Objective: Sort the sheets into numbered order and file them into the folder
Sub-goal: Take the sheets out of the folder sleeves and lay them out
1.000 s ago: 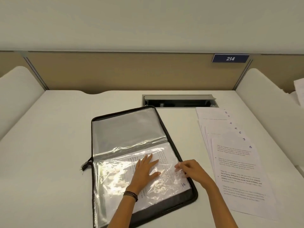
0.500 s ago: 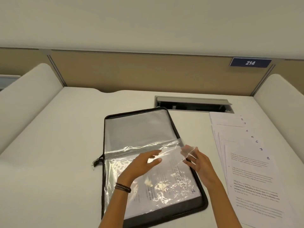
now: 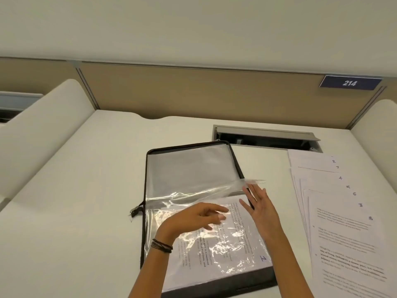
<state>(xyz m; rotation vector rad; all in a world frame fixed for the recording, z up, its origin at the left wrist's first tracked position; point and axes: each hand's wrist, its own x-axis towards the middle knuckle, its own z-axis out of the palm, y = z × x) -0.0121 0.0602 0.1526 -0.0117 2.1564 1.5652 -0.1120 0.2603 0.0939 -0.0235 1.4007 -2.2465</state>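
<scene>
A black zip folder (image 3: 189,166) lies open on the desk, with clear plastic sleeves inside. The sheet marked 1 (image 3: 227,254) sits in the near sleeve. A clear sleeve (image 3: 214,188) is lifted and half turned over it. My right hand (image 3: 261,209) is under the raised sleeve's right edge, fingers spread and touching the plastic. My left hand (image 3: 193,218) hovers over the near sleeve with its fingers loosely curled, holding nothing. A fanned stack of numbered sheets (image 3: 343,233) lies to the right, with 8 on top.
An open cable slot (image 3: 264,137) is set in the desk behind the folder. Tan divider panels and white side partitions (image 3: 38,130) enclose the desk. A blue sign reading 214 (image 3: 350,83) hangs at the back right.
My right hand has lifted a clear sleeve off the near page and swung it upward. My left hand has risen off the sheet marked 1. The camera has shifted left.
</scene>
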